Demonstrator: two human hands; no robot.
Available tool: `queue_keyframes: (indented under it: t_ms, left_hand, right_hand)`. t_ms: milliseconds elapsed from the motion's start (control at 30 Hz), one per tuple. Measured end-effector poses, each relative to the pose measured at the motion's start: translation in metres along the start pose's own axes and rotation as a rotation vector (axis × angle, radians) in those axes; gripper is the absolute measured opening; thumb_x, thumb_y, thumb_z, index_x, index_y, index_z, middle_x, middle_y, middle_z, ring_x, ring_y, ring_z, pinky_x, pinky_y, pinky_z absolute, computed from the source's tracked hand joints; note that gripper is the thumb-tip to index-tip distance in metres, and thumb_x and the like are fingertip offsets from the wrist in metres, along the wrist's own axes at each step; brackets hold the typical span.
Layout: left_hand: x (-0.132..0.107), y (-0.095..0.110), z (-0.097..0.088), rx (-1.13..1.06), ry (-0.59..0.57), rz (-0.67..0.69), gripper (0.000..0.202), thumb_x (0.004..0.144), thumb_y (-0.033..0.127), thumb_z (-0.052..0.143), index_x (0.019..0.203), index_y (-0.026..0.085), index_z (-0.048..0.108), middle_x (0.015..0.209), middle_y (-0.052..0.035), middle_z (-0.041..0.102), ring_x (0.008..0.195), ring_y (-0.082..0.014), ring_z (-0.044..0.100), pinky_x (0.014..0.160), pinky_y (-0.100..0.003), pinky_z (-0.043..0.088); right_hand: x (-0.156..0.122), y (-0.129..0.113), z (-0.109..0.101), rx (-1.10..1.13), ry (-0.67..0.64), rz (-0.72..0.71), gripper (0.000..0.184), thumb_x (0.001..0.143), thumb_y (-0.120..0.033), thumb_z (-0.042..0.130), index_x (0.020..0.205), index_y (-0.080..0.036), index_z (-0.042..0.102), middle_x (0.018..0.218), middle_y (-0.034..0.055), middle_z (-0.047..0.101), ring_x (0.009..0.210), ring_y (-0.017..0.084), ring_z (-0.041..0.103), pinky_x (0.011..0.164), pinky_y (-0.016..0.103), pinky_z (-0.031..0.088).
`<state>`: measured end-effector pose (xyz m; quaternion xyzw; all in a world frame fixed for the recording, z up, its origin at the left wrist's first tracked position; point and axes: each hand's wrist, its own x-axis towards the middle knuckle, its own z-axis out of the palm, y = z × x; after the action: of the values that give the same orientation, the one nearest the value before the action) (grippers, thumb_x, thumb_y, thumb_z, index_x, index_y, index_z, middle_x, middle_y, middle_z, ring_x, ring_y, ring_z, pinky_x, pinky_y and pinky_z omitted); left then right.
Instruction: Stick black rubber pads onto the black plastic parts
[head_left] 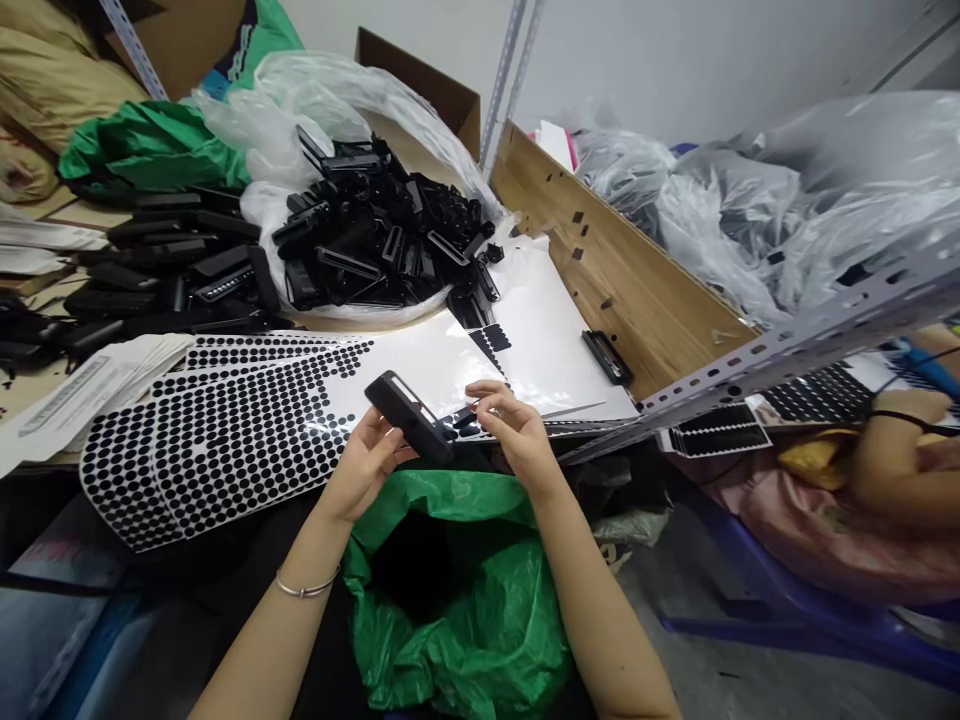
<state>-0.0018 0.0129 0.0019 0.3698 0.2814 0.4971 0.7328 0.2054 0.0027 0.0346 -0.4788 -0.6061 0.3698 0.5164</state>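
My left hand (369,462) grips a flat black plastic part (409,416) and holds it tilted above the table's front edge. My right hand (511,428) is just to its right, fingers pinched on a small black piece I cannot make out, over the edge of a white sheet (420,360). White sheets covered in rows of black round stickers (225,440) lie left of my hands. A pile of black plastic parts (382,240) sits in a clear plastic bag behind them.
An open green bag (465,590) hangs below my hands. More black parts (172,270) lie at the left. A wooden board (615,270) with one black part (606,357) slants at right, beside a perforated metal bar (787,350). Another person's arm (892,450) is far right.
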Motion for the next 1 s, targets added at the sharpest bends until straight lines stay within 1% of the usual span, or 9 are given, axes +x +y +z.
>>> queue_keyframes:
  t_ms: [67,167,267,400,533,700,867,933,1000]
  left_hand:
    - [-0.003,0.001,0.001,0.009,-0.122,-0.061,0.044,0.078,0.037,0.075,0.119,0.025,0.064,0.132,-0.0114,0.062,0.099,-0.0233,0.068,0.076,-0.031,0.058]
    - [-0.007,-0.002,0.002,0.022,-0.225,-0.124,0.045,0.079,0.036,0.075,0.122,0.028,0.065,0.142,-0.0112,0.055,0.107,-0.0264,0.066,0.074,-0.028,0.058]
    - [-0.008,-0.005,0.001,0.018,-0.203,-0.114,0.045,0.078,0.035,0.076,0.122,0.029,0.066,0.141,-0.0096,0.056,0.110,-0.0267,0.065,0.074,-0.027,0.057]
    - [-0.008,-0.007,0.000,0.053,-0.171,-0.108,0.051,0.074,0.037,0.079,0.122,0.027,0.065,0.136,-0.0102,0.059,0.114,-0.0289,0.062,0.080,-0.032,0.058]
    - [-0.008,-0.006,0.002,0.129,-0.165,-0.110,0.047,0.072,0.037,0.080,0.116,0.025,0.069,0.118,-0.0097,0.069,0.110,-0.0281,0.064,0.086,-0.035,0.058]
    - [-0.006,-0.004,0.004,0.173,-0.188,-0.151,0.041,0.073,0.034,0.079,0.111,0.023,0.068,0.121,-0.0104,0.066,0.094,-0.0244,0.069,0.068,-0.028,0.060]
    - [0.001,0.003,-0.003,0.189,-0.011,-0.111,0.042,0.071,0.036,0.080,0.107,0.020,0.065,0.118,-0.0097,0.066,0.080,-0.0178,0.069,0.058,-0.023,0.059]
    - [0.003,0.006,-0.006,0.172,0.067,-0.096,0.043,0.072,0.038,0.079,0.106,0.019,0.062,0.113,-0.0090,0.067,0.075,-0.0154,0.069,0.056,-0.022,0.059]
    - [0.003,0.007,-0.009,0.147,0.095,-0.086,0.042,0.073,0.039,0.077,0.105,0.019,0.059,0.106,-0.0076,0.069,0.073,-0.0149,0.069,0.056,-0.023,0.059]
  right_hand:
    - [0.002,0.002,0.010,0.164,-0.037,0.103,0.019,0.083,-0.040,0.066,0.074,-0.024,0.063,0.113,0.0050,0.061,0.112,0.024,0.057,0.095,0.040,0.046]
    - [0.004,0.009,0.023,0.193,-0.018,0.166,0.022,0.080,-0.044,0.069,0.075,-0.024,0.063,0.107,0.0044,0.061,0.107,0.022,0.057,0.092,0.037,0.047]
    - [0.002,0.015,0.036,0.186,0.070,0.162,0.023,0.076,-0.043,0.073,0.087,-0.025,0.062,0.105,0.0032,0.061,0.104,0.020,0.058,0.093,0.036,0.046]
    - [-0.002,0.020,0.049,0.276,0.138,0.239,0.041,0.071,-0.045,0.077,0.104,-0.028,0.058,0.105,0.0015,0.061,0.090,0.016,0.061,0.085,0.033,0.049]
    - [-0.001,0.017,0.049,0.348,0.035,0.335,0.034,0.073,-0.053,0.073,0.083,-0.022,0.062,0.084,0.0007,0.065,0.079,0.016,0.061,0.080,0.031,0.049]
    - [0.000,0.015,0.044,0.330,0.032,0.345,0.034,0.073,-0.054,0.072,0.073,-0.021,0.062,0.076,0.0003,0.064,0.078,0.017,0.059,0.077,0.031,0.049]
    - [-0.002,0.011,0.035,0.283,0.192,0.221,0.028,0.079,-0.050,0.066,0.075,-0.023,0.059,0.079,0.0001,0.058,0.080,0.017,0.057,0.084,0.032,0.048]
    - [-0.003,0.007,0.031,0.206,0.159,0.129,0.024,0.082,-0.046,0.064,0.076,-0.023,0.060,0.090,0.0023,0.058,0.089,0.018,0.057,0.087,0.033,0.047]
    - [-0.004,0.003,0.029,0.105,0.030,0.061,0.021,0.082,-0.042,0.066,0.074,-0.023,0.061,0.101,0.0044,0.058,0.100,0.020,0.057,0.093,0.036,0.046]
